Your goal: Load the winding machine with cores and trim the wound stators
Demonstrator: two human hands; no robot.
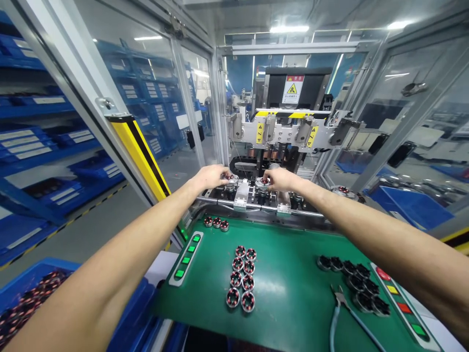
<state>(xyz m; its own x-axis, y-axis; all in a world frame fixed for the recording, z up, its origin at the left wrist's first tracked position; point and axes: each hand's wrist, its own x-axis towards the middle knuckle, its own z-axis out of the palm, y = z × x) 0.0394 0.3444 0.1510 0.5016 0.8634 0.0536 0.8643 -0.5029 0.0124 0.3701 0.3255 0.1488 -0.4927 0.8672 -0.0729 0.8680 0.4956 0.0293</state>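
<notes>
At the winding machine's front, my left hand (212, 175) reaches to the left holder, its fingers closed around the edge of a motor stator (230, 179) with red copper coils. My right hand (277, 179) bends its fingers down over a second stator (262, 181) seated on the middle holder. Its fingertips partly hide that part. On the right holder sits another wound stator (343, 190), beyond my right forearm. Two columns of stators (238, 264) with reddish windings stand on the green mat (286, 274), and a short row of stators (216, 223) lies near the machine.
Cutting pliers (340, 298) lie open on the mat beside several black stator parts (362, 283). Button strips flank the mat: green buttons (186, 260) left, coloured buttons (399, 300) right. A blue bin (54, 264) of coiled parts stands lower left. Yellow-black guards (139, 151) edge the opening.
</notes>
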